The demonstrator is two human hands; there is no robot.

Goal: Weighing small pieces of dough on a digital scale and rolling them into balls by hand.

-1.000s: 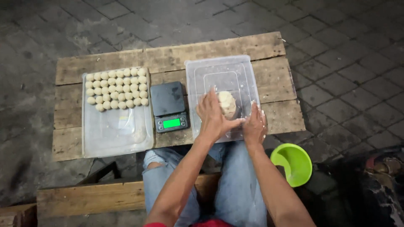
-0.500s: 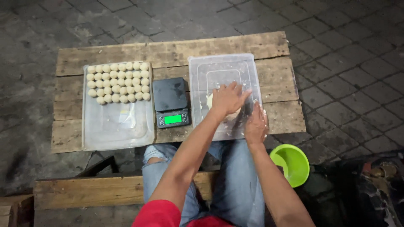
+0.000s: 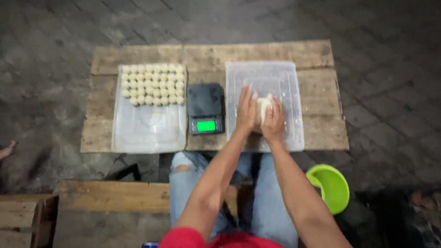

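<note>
A pale lump of dough (image 3: 263,104) lies in a clear plastic tray (image 3: 285,78) on the right half of a low wooden table (image 3: 216,57). My left hand (image 3: 247,111) presses against the lump's left side with fingers stretched out. My right hand (image 3: 274,121) cups its right side. Both hands squeeze the dough between them, hiding most of it. A second clear tray (image 3: 147,128) on the left holds several rows of small dough balls (image 3: 152,83) at its far end.
A black digital scale (image 3: 205,108) with a lit green display stands between the two trays. A lime-green bowl (image 3: 331,186) sits on the paved floor at my right. A wooden bench (image 3: 110,195) is under my legs. Someone's foot shows at the far left edge (image 3: 5,149).
My hands shifted from pressing down on the dough to holding it between them. The view moved a little, so the table sits lower in the frame.
</note>
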